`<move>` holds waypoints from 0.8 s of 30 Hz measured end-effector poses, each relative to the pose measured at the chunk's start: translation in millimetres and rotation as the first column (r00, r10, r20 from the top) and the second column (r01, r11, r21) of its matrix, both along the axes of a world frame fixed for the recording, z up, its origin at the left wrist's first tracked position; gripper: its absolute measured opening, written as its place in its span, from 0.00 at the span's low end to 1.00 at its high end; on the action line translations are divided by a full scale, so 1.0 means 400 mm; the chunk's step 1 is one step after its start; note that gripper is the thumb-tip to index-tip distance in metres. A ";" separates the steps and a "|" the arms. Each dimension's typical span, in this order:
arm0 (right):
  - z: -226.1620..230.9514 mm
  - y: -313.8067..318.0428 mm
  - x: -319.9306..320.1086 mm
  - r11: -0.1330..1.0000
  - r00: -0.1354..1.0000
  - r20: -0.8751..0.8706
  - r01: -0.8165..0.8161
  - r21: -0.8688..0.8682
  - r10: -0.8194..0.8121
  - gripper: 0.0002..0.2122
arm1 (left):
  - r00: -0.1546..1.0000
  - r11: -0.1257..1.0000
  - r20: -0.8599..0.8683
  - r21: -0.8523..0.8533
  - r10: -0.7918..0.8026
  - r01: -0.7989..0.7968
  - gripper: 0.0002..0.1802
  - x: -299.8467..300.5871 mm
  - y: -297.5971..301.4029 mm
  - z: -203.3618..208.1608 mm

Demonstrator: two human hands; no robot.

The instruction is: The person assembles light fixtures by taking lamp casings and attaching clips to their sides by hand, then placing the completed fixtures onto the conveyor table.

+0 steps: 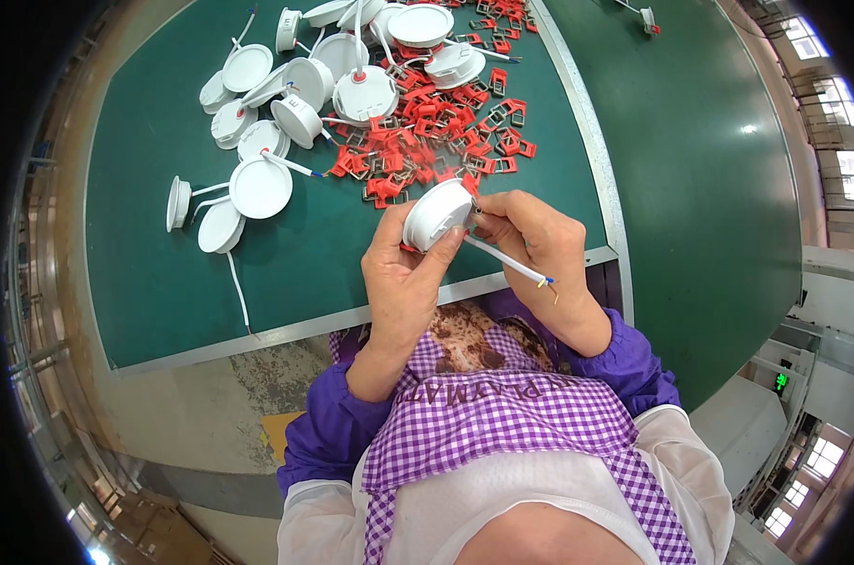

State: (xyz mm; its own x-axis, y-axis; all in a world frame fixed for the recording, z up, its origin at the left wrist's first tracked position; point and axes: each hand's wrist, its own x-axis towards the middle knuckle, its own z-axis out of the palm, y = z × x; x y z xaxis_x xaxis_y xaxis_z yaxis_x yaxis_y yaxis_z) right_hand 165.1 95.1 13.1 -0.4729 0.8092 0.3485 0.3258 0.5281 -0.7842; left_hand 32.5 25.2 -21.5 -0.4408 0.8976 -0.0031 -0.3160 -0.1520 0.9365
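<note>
My left hand (401,273) grips a white round downlight (435,215) by its rim, tilted on edge above the near side of the table. A white cable (507,260) with bare coloured wire ends runs from it to the right, below my right hand. My right hand (531,235) has thumb and forefinger pinched at the downlight's right side, on a small clip (476,205) that the fingers mostly hide. A bit of red (409,249) shows at the downlight's lower left, beside my left fingers. Just beyond my hands lies a heap of red-and-metal clips (427,132).
Several more white downlights (260,187) with cables lie at the left and back of the green table (163,282). A pale metal edge (592,141) borders it on the right. Beyond that stretches another green surface (700,188), with a small part (648,21) at its far end.
</note>
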 end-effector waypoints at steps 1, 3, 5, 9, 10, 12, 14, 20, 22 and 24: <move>0.000 0.003 0.000 1.000 1.000 -0.001 -0.001 -0.002 0.001 0.08 | 1.000 1.000 -0.001 -0.002 0.001 -0.001 0.16 -0.002 -0.001 0.003; 0.005 0.009 -0.002 1.000 1.000 0.013 -0.008 0.016 0.008 0.08 | 1.000 1.000 -0.003 -0.007 -0.026 0.026 0.16 -0.008 -0.001 0.013; 0.001 0.020 0.020 0.996 1.000 -0.014 -0.002 -0.090 0.000 0.09 | 0.998 0.998 -0.021 -0.010 -0.067 0.067 0.16 -0.015 -0.002 0.022; 0.035 0.009 0.030 0.946 0.976 -0.213 -0.023 -0.323 -0.049 0.17 | 0.986 0.987 -0.053 -0.043 -0.158 0.156 0.15 -0.015 -0.009 0.030; 0.047 0.009 0.041 0.936 0.990 -0.142 -0.057 -0.347 0.008 0.23 | 0.989 0.988 -0.017 -0.053 -0.146 0.145 0.15 -0.004 -0.009 0.034; 0.044 0.025 0.060 0.925 0.991 -0.128 -0.072 -0.373 0.025 0.23 | 0.990 0.989 -0.001 -0.040 -0.144 0.144 0.16 0.012 -0.006 0.038; 0.055 0.038 0.074 0.890 0.995 -0.100 -0.072 -0.450 0.030 0.23 | 0.987 0.986 0.025 -0.050 -0.156 0.157 0.16 0.021 0.002 0.033; 0.025 0.095 0.151 0.793 0.983 -0.185 -0.127 -0.595 0.019 0.20 | 0.945 0.949 -0.115 -0.113 -0.307 0.295 0.15 0.039 0.045 0.042; 0.025 0.118 0.175 0.741 0.968 -0.249 -0.141 -0.657 -0.037 0.19 | 0.917 0.941 -0.209 -0.084 -0.339 0.328 0.16 0.040 0.098 0.054; 0.032 0.151 0.199 0.796 0.973 -0.229 -0.104 -0.597 -0.044 0.18 | 0.861 0.918 -0.322 -0.092 -0.393 0.385 0.18 0.049 0.154 0.087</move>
State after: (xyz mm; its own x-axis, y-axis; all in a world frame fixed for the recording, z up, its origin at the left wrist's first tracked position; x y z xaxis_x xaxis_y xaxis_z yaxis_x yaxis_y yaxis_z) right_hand 244.7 155.6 26.0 -0.4718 0.8752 -0.1067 0.0986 -0.0680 -0.9928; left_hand 51.9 87.0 13.1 -0.0350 0.9978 0.0564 -0.0198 -0.0571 0.9982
